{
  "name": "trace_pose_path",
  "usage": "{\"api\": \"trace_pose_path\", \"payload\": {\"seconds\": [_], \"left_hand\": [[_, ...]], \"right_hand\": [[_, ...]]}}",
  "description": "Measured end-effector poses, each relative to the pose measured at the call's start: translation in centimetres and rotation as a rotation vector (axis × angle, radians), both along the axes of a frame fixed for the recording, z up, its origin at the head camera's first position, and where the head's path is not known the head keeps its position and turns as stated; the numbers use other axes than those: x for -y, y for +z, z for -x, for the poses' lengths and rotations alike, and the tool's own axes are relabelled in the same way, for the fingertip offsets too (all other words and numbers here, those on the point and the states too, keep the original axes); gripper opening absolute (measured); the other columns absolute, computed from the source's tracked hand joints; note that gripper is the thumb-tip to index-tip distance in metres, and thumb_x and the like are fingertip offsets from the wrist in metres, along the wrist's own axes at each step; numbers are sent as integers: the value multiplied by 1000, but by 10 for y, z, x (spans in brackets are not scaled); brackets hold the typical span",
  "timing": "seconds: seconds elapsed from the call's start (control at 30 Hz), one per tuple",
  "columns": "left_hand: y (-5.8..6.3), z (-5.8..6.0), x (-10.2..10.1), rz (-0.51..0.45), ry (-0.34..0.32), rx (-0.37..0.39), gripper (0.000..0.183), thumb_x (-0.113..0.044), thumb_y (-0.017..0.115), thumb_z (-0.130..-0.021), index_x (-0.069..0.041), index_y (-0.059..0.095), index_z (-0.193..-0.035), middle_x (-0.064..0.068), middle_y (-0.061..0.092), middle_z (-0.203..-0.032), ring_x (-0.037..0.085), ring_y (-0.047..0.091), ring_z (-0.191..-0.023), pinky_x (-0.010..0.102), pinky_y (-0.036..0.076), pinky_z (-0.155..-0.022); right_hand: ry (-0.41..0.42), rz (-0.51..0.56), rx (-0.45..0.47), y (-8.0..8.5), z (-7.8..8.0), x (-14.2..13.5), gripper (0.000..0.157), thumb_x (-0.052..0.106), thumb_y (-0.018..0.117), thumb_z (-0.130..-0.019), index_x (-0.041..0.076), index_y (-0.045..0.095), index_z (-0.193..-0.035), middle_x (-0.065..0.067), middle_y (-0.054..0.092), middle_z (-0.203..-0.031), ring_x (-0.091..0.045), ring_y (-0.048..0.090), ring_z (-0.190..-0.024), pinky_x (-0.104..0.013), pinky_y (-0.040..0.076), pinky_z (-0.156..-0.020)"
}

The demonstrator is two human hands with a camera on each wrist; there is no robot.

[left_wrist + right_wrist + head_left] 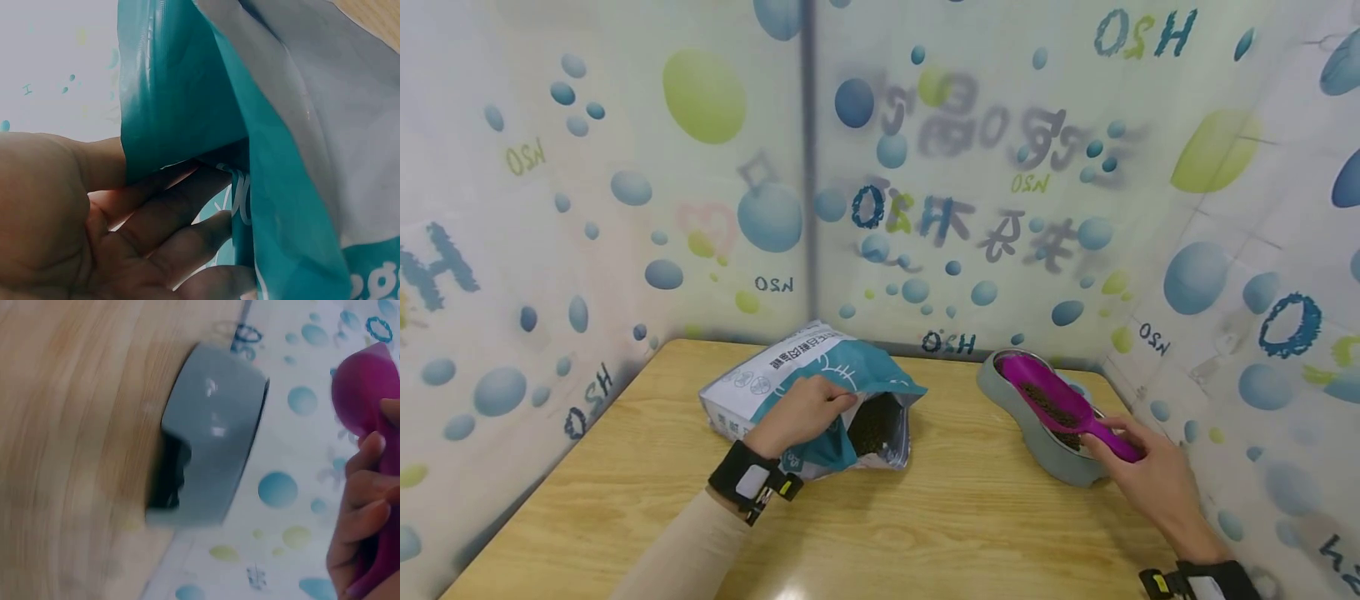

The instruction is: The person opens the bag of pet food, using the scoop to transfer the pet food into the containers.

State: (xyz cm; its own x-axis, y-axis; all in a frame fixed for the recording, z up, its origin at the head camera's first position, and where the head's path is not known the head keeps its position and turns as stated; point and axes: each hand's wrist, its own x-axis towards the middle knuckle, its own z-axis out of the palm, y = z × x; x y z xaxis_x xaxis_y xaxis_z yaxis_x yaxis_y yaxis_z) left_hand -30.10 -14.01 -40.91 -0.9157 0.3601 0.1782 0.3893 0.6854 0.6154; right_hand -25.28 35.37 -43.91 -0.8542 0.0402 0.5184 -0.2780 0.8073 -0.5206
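A teal and white bag (775, 367) of brown kibble (872, 429) lies on its side, its mouth facing right. My left hand (805, 412) pinches the upper edge of that mouth between thumb and fingers; the left wrist view shows the teal flap (181, 94) in its grasp. Over on the right, my right hand (1153, 475) grips the handle of a purple scoop (1078, 411) with kibble in it. The scoop is over a grey-blue double pet bowl (1045, 450), where some kibble shows below it. In the right wrist view the scoop (362, 390) appears raised apart from the bowl (215, 425).
Both things stand on a light wooden table (955, 517). A patterned curtain (917, 300) with blue and green dots encloses its back and sides, close behind the bag and bowl. Each wrist wears a black strap (741, 479) with a small device.
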Motion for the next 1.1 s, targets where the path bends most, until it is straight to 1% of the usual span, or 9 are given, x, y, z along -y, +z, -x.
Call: {"api": "trace_pose_path", "payload": {"seconds": [0.07,0.17,0.3,0.37,0.5,0.73,0.83,0.97,1.1], "left_hand": [[0,0,0,-1,-1,2,54,-30,56,-106,-16,44,-55,-6,27,-54,10,29,-43,26,26,-42],[1,0,0,1,2,7,54,-30,55,-106,-15,44,-55,-6,27,-54,10,29,-43,26,26,-42],[2,0,1,-1,4,13,54,-30,56,-106,-15,43,-55,-6,27,-53,11,29,-43,26,26,-42],[1,0,1,0,4,15,55,-30,56,-106,-15,42,-55,-6,27,-53,11,28,-43,26,26,-42],[-1,1,1,3,9,20,55,-31,56,-106,-16,43,-55,-7,26,-53,10,28,-42,25,26,-42],[0,0,0,-7,3,9,55,-29,56,-106,-15,45,-54,-7,26,-53,10,29,-42,25,26,-41],[1,0,0,-11,6,13,54,-29,56,-106,-15,45,-55,-6,26,-53,11,28,-42,26,25,-41],[0,0,-1,-8,10,15,54,-30,56,-106,-15,44,-55,-6,26,-53,11,28,-42,26,25,-42],[-1,0,-1,-10,13,11,54,-30,56,-105,-16,45,-55,-6,27,-53,10,29,-42,25,26,-42]], "right_hand": [[-65,-62,12,3,-5,-8,31,50,77,-87,28,70,-108,5,63,-70,-16,50,-53,-30,36,-46],[-161,-152,65,9,-13,-17,42,58,74,-85,23,72,-108,2,65,-75,-18,52,-60,-32,36,-47],[-231,-253,154,19,-20,-28,59,67,70,-84,13,71,-108,-2,61,-72,-19,52,-60,-33,35,-46],[-230,-292,178,23,-22,-34,63,68,69,-84,9,70,-107,0,55,-66,-19,48,-56,-33,32,-45],[-207,-349,225,31,-22,-46,62,62,71,-86,3,70,-105,0,47,-61,-19,42,-52,-33,30,-45],[-194,-387,418,54,-18,-53,60,50,77,-83,-6,67,-105,-3,50,-63,-20,46,-51,-33,37,-44],[-178,-449,456,66,-14,-52,53,45,81,-81,-4,70,-99,-3,54,-64,-21,48,-54,-35,40,-45],[-152,-527,479,81,-6,-49,38,40,84,-78,4,72,-86,-3,58,-67,-22,50,-59,-38,41,-48],[-125,-571,463,91,3,-42,31,35,84,-77,9,69,-78,-1,55,-62,-22,49,-57,-38,39,-48]]}}
